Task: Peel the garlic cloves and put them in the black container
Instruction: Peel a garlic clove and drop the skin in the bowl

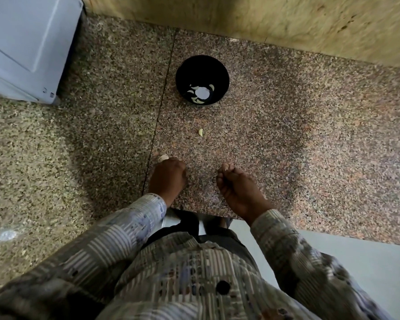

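Observation:
A black container (202, 72) stands on the speckled granite counter (286, 135), with several pale peeled garlic cloves (200, 100) lying on its bottom. One loose peeled clove (201, 132) lies on the counter between the container and my hands. My left hand (167, 179) is curled round a garlic piece (164, 157) that pokes out past its knuckles. My right hand (237, 188) rests near the counter's front edge with its fingers curled inward; something small and pale shows at its fingertips, too small to tell what.
A white appliance (26, 47) stands at the back left corner. A yellowish wall (263, 21) runs along the back of the counter. A seam (162, 107) splits the counter into two slabs. The counter's front edge (217, 215) lies just under my wrists.

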Available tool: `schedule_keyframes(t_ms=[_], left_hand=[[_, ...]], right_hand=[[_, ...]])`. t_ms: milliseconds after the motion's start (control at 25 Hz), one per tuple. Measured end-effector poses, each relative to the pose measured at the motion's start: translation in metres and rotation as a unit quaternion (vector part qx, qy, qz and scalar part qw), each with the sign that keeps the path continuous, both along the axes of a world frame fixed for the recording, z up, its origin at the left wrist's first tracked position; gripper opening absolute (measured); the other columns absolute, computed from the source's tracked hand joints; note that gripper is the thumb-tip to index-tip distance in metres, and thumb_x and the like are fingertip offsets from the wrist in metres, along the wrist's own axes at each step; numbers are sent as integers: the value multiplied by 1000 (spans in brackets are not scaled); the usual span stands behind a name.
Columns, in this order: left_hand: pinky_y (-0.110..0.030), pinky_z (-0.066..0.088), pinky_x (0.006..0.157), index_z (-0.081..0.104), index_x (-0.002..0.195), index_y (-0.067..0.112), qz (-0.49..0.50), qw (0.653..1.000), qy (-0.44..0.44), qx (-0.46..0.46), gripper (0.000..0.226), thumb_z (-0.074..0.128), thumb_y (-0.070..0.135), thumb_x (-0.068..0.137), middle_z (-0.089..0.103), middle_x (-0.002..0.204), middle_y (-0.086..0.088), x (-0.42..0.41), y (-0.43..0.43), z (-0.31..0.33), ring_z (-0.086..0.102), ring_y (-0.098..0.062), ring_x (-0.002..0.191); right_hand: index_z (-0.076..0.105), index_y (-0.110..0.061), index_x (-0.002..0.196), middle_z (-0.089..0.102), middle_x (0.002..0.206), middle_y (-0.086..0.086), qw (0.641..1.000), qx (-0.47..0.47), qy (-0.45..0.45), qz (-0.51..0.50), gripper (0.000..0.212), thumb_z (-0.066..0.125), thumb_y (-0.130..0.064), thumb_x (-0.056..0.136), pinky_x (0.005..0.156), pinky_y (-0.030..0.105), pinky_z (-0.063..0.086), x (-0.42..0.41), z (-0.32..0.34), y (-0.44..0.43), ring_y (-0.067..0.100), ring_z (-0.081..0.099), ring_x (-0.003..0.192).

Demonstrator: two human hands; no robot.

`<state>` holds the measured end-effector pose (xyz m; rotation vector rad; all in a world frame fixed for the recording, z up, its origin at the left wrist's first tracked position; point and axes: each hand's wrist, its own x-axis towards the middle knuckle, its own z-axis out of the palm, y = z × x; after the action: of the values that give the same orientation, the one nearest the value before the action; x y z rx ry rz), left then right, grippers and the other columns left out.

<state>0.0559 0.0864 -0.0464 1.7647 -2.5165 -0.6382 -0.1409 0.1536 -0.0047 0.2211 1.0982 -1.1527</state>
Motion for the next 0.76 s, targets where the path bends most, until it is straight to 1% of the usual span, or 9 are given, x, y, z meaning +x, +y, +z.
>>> schedule_keyframes(t_ms=[80,160,240,360,440,560,640,680,760], left_hand=[[-34,53,70,76,79,12,-31,999,3,9,4,73,15,80,72,84,-7,-2,-1,2,69,-28,80],[-32,52,70,75,77,14,-63,998,21,22,4,72,12,80,72,82,-6,-9,-3,6,69,-27,78],[-31,54,76,75,82,15,-80,993,78,37,8,69,13,86,74,83,-4,-26,-3,12,69,-21,79],[-33,58,81,76,94,17,-72,989,129,10,12,66,12,91,76,92,-1,-64,-5,14,69,-18,85],[-31,56,81,76,102,16,-83,989,119,-2,14,69,13,90,74,104,-4,-84,-7,10,69,-21,92],[-25,49,81,75,106,14,-119,990,76,25,16,68,16,92,70,116,-5,-94,-8,7,67,-20,101],[-28,51,81,77,100,13,-192,981,21,5,17,64,11,90,72,112,-6,-94,-2,6,68,-22,98],[-28,51,77,77,94,13,-209,978,13,-5,16,64,9,88,73,106,-6,-92,3,7,68,-23,94],[-27,54,76,78,86,16,-193,981,27,17,13,67,9,88,74,101,-2,-84,10,10,69,-20,89]], right_hand=[[62,-11,92,63,83,0,999,-3,-33,-27,21,47,-3,105,66,18,58,0,1,3,10,62,73],[61,-9,96,63,83,3,995,-4,-64,-73,19,46,-6,106,65,18,58,-5,2,8,10,62,70],[59,-8,95,62,82,4,990,-11,-75,-116,19,44,-7,106,63,18,57,-16,4,12,11,61,69],[58,-8,92,57,85,4,988,-24,-57,-144,20,44,-6,106,63,18,56,-36,5,19,11,60,71],[58,-8,94,56,86,4,987,-14,-46,-154,18,45,-6,106,62,18,56,-46,5,23,11,59,71],[57,-8,94,56,85,5,985,-8,-36,-169,16,46,-6,105,61,18,56,-50,7,27,12,56,73],[57,-9,94,56,85,5,986,-11,-32,-164,16,46,-6,105,61,17,56,-47,6,30,11,56,73],[58,-8,95,56,86,5,986,-11,-38,-163,15,46,-5,105,61,17,56,-45,6,31,12,57,73],[58,-8,97,57,87,5,986,-4,-50,-162,11,49,-4,102,61,18,56,-41,6,31,12,58,74]])
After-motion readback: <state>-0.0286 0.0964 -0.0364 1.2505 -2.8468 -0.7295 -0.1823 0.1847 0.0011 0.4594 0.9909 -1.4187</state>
